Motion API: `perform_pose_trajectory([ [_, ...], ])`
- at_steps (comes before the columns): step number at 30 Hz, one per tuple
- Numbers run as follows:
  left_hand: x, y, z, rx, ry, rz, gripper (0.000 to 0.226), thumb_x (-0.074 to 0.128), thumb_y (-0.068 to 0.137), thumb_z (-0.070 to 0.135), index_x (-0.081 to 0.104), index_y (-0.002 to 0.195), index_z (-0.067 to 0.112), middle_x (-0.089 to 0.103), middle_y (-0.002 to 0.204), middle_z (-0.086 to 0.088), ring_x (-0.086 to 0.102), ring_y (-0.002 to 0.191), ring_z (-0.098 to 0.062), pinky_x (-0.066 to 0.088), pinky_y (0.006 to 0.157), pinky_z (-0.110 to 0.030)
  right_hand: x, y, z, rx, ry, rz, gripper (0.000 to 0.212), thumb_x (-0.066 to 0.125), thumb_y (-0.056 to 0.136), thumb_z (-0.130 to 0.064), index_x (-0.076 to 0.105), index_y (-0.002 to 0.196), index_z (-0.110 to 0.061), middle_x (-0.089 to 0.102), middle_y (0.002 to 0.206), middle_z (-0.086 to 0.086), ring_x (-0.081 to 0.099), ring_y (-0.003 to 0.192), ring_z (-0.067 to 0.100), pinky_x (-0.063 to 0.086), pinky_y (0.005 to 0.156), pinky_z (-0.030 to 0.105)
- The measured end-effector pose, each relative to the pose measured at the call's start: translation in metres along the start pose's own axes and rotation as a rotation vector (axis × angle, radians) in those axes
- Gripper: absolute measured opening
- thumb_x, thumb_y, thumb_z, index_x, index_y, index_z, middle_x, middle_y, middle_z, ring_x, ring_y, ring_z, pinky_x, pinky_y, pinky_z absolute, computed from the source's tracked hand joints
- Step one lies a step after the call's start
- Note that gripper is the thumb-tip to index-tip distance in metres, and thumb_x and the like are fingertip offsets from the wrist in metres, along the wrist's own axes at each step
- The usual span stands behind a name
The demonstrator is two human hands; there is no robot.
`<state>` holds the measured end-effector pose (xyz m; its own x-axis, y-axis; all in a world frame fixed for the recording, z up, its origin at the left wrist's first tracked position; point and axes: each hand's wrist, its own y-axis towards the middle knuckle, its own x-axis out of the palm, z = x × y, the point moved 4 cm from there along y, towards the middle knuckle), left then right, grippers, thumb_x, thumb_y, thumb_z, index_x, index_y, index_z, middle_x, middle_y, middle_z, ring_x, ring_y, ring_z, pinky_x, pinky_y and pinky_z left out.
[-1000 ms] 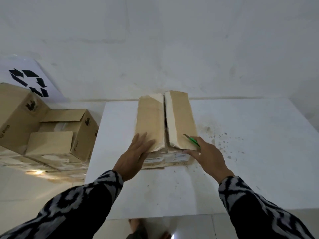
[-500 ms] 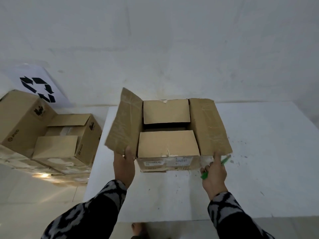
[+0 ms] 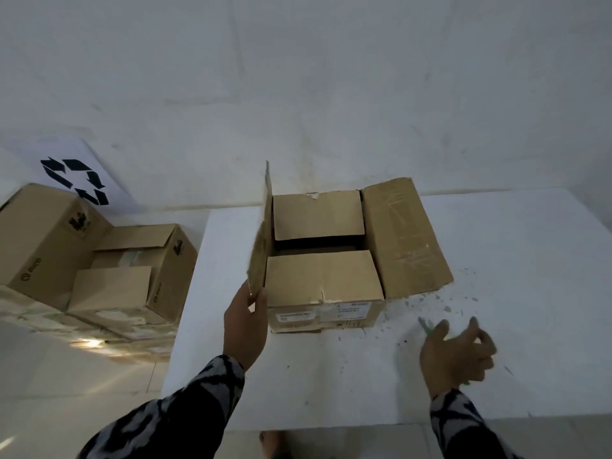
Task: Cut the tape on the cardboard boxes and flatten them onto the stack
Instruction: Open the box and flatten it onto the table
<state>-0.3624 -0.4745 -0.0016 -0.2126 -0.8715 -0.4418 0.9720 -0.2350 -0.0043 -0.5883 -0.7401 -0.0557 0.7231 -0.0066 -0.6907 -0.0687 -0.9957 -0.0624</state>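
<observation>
A brown cardboard box (image 3: 326, 309) stands on the white table (image 3: 513, 385) with its top flaps open. Its left flap (image 3: 261, 240) is raised upright, and my left hand (image 3: 246, 321) pinches that flap's near corner. The right flap (image 3: 402, 236) lies folded outward. Two inner flaps cover most of the opening, with a dark gap between them. My right hand (image 3: 458, 354) is blurred, low over the table to the right of the box, apart from it. It holds a thin green cutter (image 3: 425, 326) whose tip sticks out past the fingers.
On the floor to the left lies a stack of flattened cardboard (image 3: 43, 313) with two whole boxes (image 3: 46, 240) (image 3: 132, 276) on it. A recycling sign (image 3: 76, 177) leans on the wall behind. Small specks dot the table right of the box. A bare foot (image 3: 273, 442) shows below the table edge.
The two outer flaps have been opened from shut. My left hand lifted the left flap upright. My right hand left the right flap and moved right and nearer with the cutter.
</observation>
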Motion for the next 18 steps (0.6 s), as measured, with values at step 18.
perform_pose_trajectory([
  [18,0.006,0.034,-0.007,-0.287,-0.227,-0.399,0.066,0.039,0.097,0.057,0.025,0.153,0.026,0.036,0.153,0.006,0.041,0.137,-0.018,0.032,0.116,-0.041,0.045,-0.126,-0.213,-0.246,0.711,-0.781,0.014,0.053,0.1,-0.035,0.061,0.093,-0.025,0.066,0.082,-0.01,0.061,0.068,-0.006,0.049,0.062,0.012],
])
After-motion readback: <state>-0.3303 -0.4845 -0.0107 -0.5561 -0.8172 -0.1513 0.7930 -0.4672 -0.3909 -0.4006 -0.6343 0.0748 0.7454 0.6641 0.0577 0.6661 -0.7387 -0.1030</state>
